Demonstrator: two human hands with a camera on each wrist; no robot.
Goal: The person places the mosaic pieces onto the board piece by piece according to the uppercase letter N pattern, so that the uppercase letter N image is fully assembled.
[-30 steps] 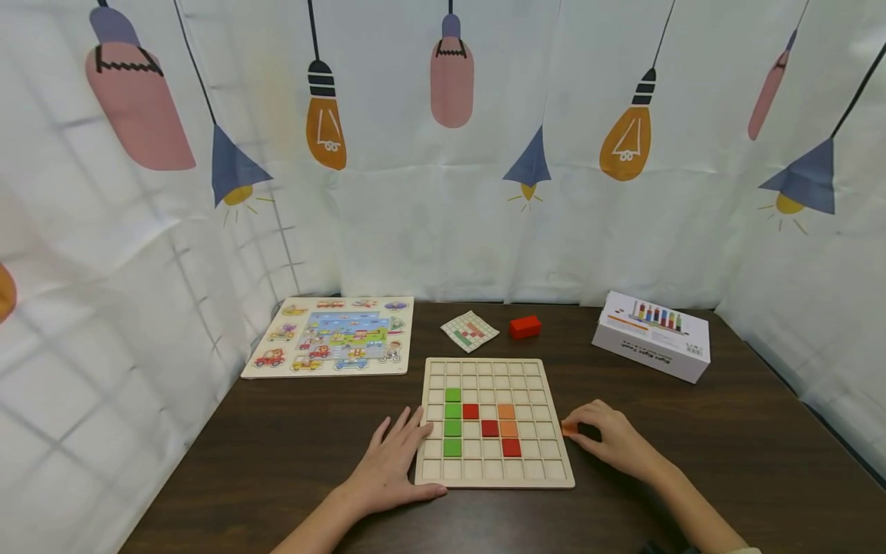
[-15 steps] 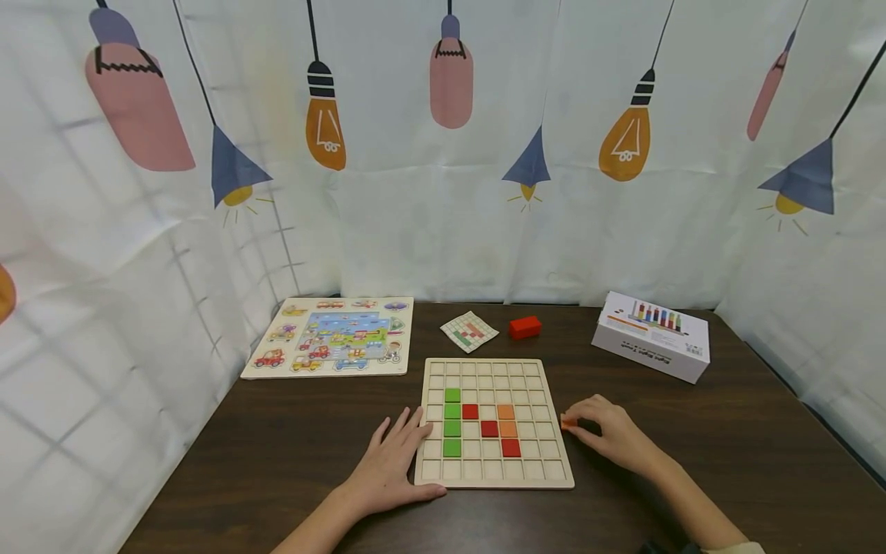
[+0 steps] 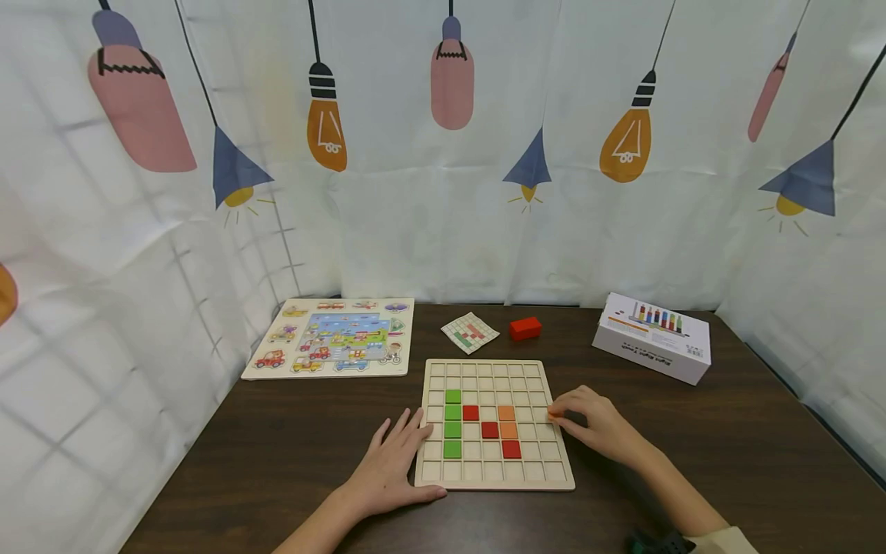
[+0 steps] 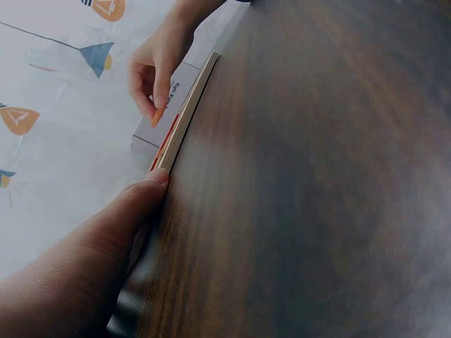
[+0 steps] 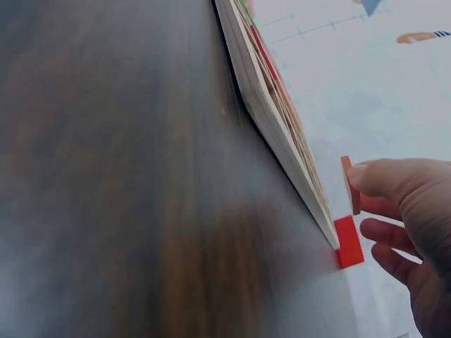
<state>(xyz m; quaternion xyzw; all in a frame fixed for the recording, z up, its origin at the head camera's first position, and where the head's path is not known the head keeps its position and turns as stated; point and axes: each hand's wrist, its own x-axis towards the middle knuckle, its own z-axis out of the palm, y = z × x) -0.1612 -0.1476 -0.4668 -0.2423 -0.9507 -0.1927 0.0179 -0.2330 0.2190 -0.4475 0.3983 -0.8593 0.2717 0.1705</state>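
A wooden grid board [image 3: 491,478] lies in the middle of the table. Green tiles [image 3: 453,422] form a column in it, with red tiles [image 3: 489,430] on a diagonal and two orange tiles [image 3: 507,422] stacked one above the other. My left hand [image 3: 391,469] rests spread at the board's left side, thumb at the near edge. At the right edge, my right hand [image 3: 601,425] pinches a loose orange tile [image 5: 351,185] between thumb and fingers. In the right wrist view this tile is on its edge, raised beside the board.
Behind the board lie a small pattern card [image 3: 470,332] and a red block [image 3: 525,328]. A picture puzzle board [image 3: 277,362] is at the back left, a white printed box [image 3: 651,336] at the back right. A lamp-patterned curtain [image 3: 429,231] hangs behind the table.
My right hand has moved up and left with the orange tile, from beside the board to its right edge. My left hand and the tiles in the board have stayed put.
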